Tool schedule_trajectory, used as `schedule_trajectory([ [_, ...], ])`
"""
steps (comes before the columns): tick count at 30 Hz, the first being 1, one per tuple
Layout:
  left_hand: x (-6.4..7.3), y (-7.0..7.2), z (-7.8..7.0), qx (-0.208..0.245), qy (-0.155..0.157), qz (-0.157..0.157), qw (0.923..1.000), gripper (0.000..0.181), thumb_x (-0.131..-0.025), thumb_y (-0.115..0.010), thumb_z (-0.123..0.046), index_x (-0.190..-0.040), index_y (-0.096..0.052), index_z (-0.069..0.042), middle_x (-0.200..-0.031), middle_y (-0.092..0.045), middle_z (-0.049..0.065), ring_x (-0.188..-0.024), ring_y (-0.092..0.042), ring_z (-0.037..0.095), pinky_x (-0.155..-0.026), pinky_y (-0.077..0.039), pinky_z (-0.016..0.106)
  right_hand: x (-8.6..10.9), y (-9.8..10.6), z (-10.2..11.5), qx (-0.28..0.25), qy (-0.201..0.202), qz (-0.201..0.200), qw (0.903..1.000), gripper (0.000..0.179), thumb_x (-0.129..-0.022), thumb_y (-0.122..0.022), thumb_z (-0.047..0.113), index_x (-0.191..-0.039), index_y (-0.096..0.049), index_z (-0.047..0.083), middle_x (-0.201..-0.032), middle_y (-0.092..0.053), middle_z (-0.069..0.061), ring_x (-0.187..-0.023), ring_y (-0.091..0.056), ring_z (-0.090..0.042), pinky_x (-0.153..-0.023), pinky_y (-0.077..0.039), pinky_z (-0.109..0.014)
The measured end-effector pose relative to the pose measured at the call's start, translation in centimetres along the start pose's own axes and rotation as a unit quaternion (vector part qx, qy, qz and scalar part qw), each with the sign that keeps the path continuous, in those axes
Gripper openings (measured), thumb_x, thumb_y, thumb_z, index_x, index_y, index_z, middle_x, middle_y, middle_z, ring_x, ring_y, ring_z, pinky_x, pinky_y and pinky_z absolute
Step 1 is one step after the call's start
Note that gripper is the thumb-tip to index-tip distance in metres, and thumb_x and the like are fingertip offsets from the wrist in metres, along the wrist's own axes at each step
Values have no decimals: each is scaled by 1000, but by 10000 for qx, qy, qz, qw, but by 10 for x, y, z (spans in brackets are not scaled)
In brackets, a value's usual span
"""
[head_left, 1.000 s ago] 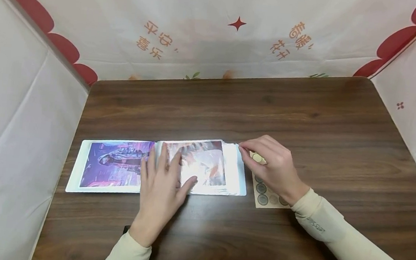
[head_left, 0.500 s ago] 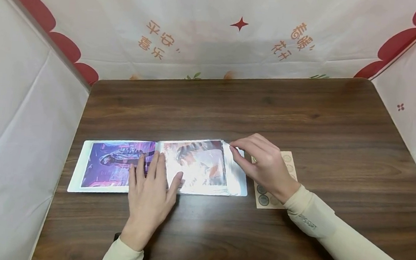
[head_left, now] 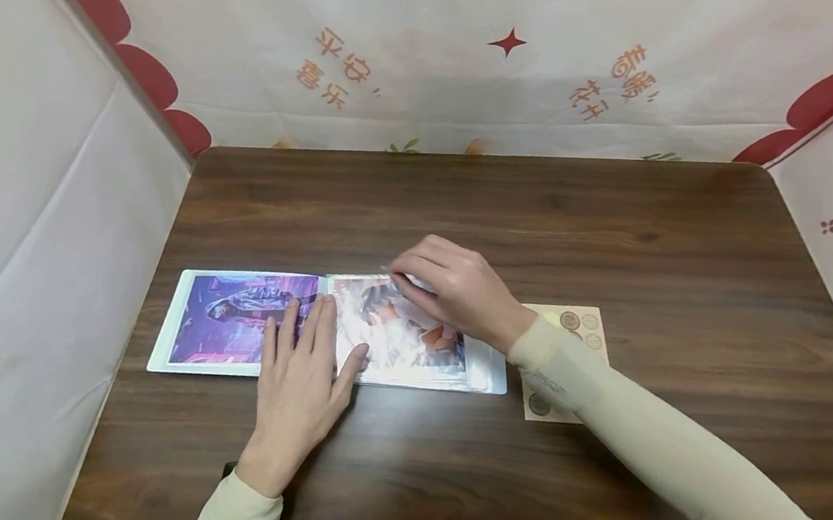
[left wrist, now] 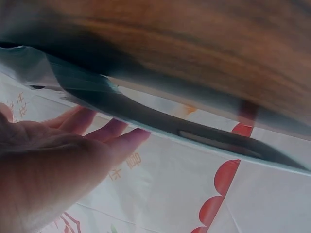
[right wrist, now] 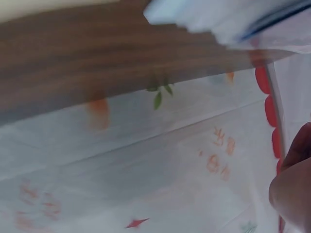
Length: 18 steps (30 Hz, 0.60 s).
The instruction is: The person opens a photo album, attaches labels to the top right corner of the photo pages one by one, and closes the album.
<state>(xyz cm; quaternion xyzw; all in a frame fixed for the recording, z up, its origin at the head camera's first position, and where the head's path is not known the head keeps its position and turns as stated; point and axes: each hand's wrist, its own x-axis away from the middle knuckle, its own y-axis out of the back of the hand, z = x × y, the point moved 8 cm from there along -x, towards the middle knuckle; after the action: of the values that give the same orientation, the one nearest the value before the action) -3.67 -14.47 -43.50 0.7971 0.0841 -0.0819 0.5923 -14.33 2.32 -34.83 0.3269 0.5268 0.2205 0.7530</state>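
Observation:
A photo album [head_left: 485, 369] lies spread open on the table in the head view. Its left page carries a purple picture [head_left: 221, 333] of a hooded figure, its right page another picture [head_left: 446, 342] under glossy, glare-lit clear plastic. My left hand [head_left: 294, 391] rests with straight fingers across the album near its spine; in the left wrist view its fingertips [left wrist: 141, 135] reach the album's edge. Above the right page's far edge, my right hand [head_left: 452, 284] pinches clear plastic film [head_left: 385, 269], a small tip of which shows past the fingertips. The hand covers part of the picture.
Right of the album, a beige sticker sheet [head_left: 576, 321] with round stickers lies partly under the right forearm. The brown wooden table [head_left: 541, 213] is bordered by white fabric walls [head_left: 434, 77] at the back and sides.
My right hand has moved left from the right page's outer corner to over its far edge, pinching the film. The left hand has shifted slightly left toward the spine. The head view has shifted slightly.

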Motion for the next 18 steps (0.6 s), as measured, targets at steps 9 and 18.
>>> schedule_trajectory([
  [9,1,2,6,60,-33,36,10000,77,-112,-44,-58,-167,-38,-5,-167,-50,21,-161,-37,46,-133,-20,66,-49,-64,-1,87,566,725,9957,15,-104,-73,14,-115,-80,8,-107,-79,-2,-99,-72,-16,-90,-63,-30],
  [18,0,0,15,-107,68,80,9999,80,-111,-39,-64,-161,-48,-2,-167,-49,19,-163,-33,44,-134,-20,65,-60,-111,-3,349,832,1071,9902,16,-108,-68,17,-117,-80,11,-110,-79,0,-101,-72,-14,-87,-64,-30],
])
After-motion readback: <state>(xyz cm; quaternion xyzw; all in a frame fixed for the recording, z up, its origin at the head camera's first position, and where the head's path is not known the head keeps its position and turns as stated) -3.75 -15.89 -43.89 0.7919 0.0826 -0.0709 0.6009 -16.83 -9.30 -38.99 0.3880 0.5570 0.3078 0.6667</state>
